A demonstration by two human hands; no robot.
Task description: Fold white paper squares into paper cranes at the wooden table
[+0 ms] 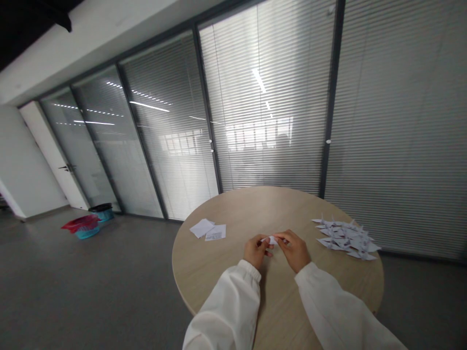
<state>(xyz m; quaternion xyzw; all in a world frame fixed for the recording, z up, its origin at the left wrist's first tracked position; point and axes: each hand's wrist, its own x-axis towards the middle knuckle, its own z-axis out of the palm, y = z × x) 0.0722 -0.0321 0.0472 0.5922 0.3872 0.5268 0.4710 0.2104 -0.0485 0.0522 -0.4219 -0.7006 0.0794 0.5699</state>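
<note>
A small piece of folded white paper (272,240) is held between my two hands, just above the middle of the round table. My left hand (256,250) pinches its left side, and my right hand (294,250) grips its right side with thumb and fingertips. Fingers cover much of the paper, so its exact folded shape is hard to make out. Off to the right lies a cluster of folded white paper cranes (346,236). Left of my hands rest flat sheets of white paper (202,227), one showing printed text.
The round wooden table (270,204) stands close to a glass partition with blinds (270,146). On the floor at the left are a blue bin with a red liner (84,227) and another with a black liner (103,212). A white door (54,155) is further back.
</note>
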